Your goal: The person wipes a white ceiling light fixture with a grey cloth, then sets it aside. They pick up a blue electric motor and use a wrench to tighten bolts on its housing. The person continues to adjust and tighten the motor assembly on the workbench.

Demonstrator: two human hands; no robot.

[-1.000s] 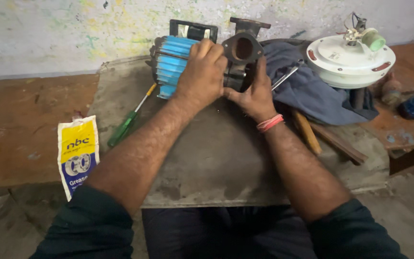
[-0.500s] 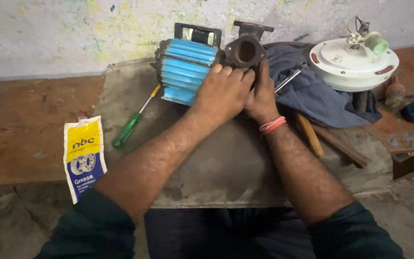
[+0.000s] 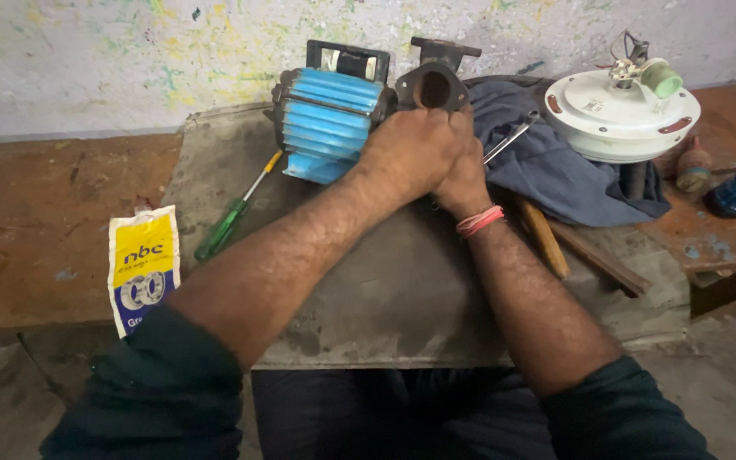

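Both hands pressing on a blue ribbed metal pump motor (image 3: 327, 123) lying on a grey stone slab (image 3: 402, 281)

Left hand (image 3: 411, 149) is lying curled over right hand (image 3: 463, 175), covering its grip; green-handled screwdriver (image 3: 227, 223) is lying just left of the motor

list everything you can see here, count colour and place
finned blue motor pump: 1, blue and dark metal, back of slab
grey stone slab: 1, grey, centre
green-handled screwdriver: 1, green, left of pump
yellow and white pouch: 1, left bench
dark blue cloth: 1, right of pump
metal spanner: 1, silver, on cloth
white round fan motor: 1, right
wooden handle: 1, brown, right of wrist
left hand: on pump
right hand: under left hand, pink wristband
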